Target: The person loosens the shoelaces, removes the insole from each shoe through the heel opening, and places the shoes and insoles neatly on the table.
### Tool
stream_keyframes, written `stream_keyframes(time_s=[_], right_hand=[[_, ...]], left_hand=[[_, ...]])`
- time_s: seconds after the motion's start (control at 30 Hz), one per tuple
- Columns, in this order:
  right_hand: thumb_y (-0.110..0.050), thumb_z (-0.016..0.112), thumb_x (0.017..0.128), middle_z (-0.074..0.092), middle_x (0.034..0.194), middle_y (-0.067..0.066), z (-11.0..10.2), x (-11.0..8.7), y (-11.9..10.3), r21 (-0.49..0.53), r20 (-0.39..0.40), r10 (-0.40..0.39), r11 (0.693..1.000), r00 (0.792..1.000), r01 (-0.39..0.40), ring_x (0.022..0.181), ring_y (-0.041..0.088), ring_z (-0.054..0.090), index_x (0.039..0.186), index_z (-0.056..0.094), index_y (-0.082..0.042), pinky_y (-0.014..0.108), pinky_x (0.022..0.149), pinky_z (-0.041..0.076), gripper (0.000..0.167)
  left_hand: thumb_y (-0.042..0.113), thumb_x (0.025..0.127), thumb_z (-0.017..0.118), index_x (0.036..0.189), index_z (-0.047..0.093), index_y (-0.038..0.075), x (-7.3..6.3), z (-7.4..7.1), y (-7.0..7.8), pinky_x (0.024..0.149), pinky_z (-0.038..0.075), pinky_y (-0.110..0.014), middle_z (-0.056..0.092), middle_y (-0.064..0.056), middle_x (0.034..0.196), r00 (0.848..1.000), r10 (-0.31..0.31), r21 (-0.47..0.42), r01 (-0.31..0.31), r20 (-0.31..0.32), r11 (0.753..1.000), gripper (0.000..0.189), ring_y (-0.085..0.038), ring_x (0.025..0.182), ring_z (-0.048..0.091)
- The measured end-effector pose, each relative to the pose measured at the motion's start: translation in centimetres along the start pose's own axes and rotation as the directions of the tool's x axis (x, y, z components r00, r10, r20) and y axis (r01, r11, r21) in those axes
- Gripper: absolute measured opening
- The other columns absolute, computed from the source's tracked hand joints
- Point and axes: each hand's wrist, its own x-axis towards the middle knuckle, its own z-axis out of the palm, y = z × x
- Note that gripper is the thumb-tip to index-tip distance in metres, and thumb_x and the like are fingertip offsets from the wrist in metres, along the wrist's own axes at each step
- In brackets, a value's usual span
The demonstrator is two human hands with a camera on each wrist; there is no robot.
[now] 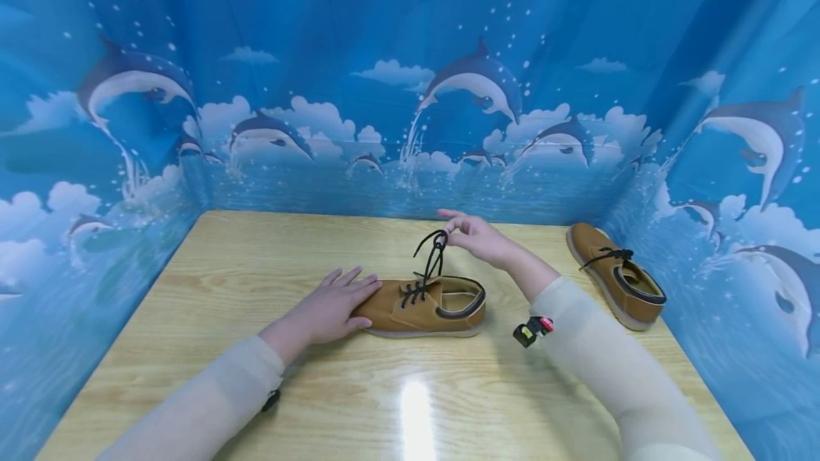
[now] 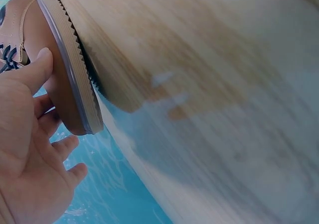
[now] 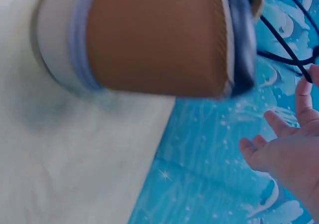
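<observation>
A brown leather shoe point(image 1: 410, 309) lies sole down on the table, toe pointing left. My left hand point(image 1: 327, 308) holds it around the toe, thumb on the near side and fingers across the far side. The left wrist view shows the thumb against the leather and two fingertips spread past the toe. Above the shoe's opening, my right hand point(image 1: 479, 237) pinches the black shoelace point(image 1: 438, 251) between thumb and fingertips. The lace is drawn upward from the eyelets, with crossed strands and a loop near the fingertips. The shoe heel point(image 3: 159, 40) fills the right wrist view's top.
A second brown shoe point(image 1: 615, 276), its black lace tied in a bow, stands at the table's right edge. The wooden table point(image 1: 359, 390) is bordered by a blue dolphin-print curtain point(image 1: 359, 112) at the back and sides.
</observation>
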Motion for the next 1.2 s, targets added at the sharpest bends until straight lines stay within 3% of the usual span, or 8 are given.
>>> stream_keyframes(time_s=[0.17, 0.63, 1.2], right_hand=[[-0.015, 0.057, 0.101, 0.026, 0.164, 0.010, -1.4, 0.5, -0.7, -0.094, -0.003, 0.023, 0.995, 1.000, -0.024, 0.152, 0.037, 0.011, 0.096, 0.064, -0.003, 0.063, 0.116, 0.025, 0.015], [-0.016, 0.051, 0.103, 0.019, 0.166, 0.013, -3.7, 1.5, -2.7, -0.105, -0.046, 0.093, 0.990, 0.995, -0.097, 0.151, 0.038, 0.014, 0.094, 0.057, 0.005, 0.060, 0.116, 0.027, 0.023], [-0.023, 0.055, 0.102, 0.022, 0.165, 0.011, -6.5, 1.7, -3.7, -0.154, -0.150, 0.078, 0.983, 0.986, -0.102, 0.152, 0.038, 0.011, 0.081, 0.053, -0.006, 0.065, 0.115, 0.024, 0.027]], left_hand=[[0.051, 0.098, 0.058, 0.157, 0.033, 0.014, -0.1, -0.1, 0.1, 0.121, 0.012, -0.058, 0.032, -0.005, 0.162, 1.000, 0.000, -0.007, 0.000, 0.004, 1.000, 0.074, -0.036, 0.150, 0.020], [0.053, 0.098, 0.056, 0.158, 0.031, 0.015, -0.1, 0.1, -0.1, 0.121, 0.012, -0.057, 0.030, -0.004, 0.162, 1.000, -0.008, 0.014, 0.008, 0.014, 1.000, 0.075, -0.034, 0.151, 0.019], [0.053, 0.098, 0.056, 0.158, 0.032, 0.015, -0.1, -0.3, 0.2, 0.121, 0.013, -0.058, 0.031, -0.004, 0.162, 1.000, -0.005, 0.004, 0.005, 0.018, 1.000, 0.075, -0.034, 0.151, 0.020]])
